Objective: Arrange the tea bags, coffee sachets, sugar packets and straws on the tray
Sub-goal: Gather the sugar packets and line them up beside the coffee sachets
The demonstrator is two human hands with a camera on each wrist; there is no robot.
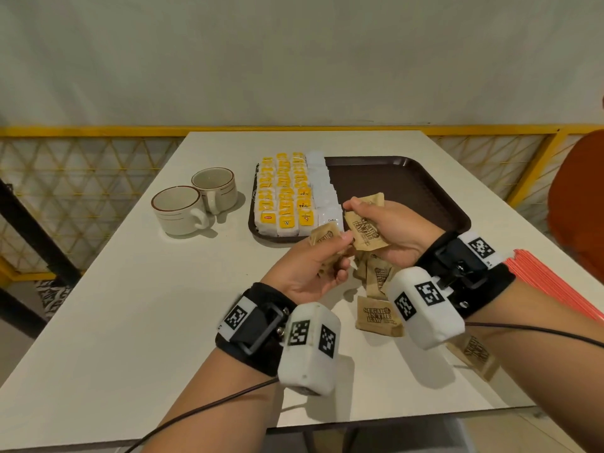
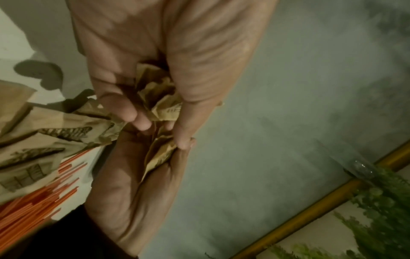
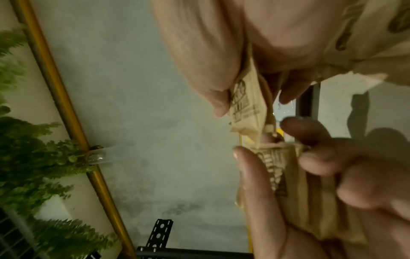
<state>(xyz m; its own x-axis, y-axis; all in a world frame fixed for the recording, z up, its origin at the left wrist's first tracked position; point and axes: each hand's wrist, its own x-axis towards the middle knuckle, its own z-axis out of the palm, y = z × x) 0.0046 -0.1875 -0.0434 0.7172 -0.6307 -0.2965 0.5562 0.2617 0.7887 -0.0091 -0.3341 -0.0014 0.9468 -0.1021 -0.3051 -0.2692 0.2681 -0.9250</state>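
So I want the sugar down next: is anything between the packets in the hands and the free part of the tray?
Nothing visible: the sugar packets in both hands sit just before the tray, whose right side lies bare.

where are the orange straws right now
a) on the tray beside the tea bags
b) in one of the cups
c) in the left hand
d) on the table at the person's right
d: the orange straws lie on the table beyond the right wrist, off the tray.
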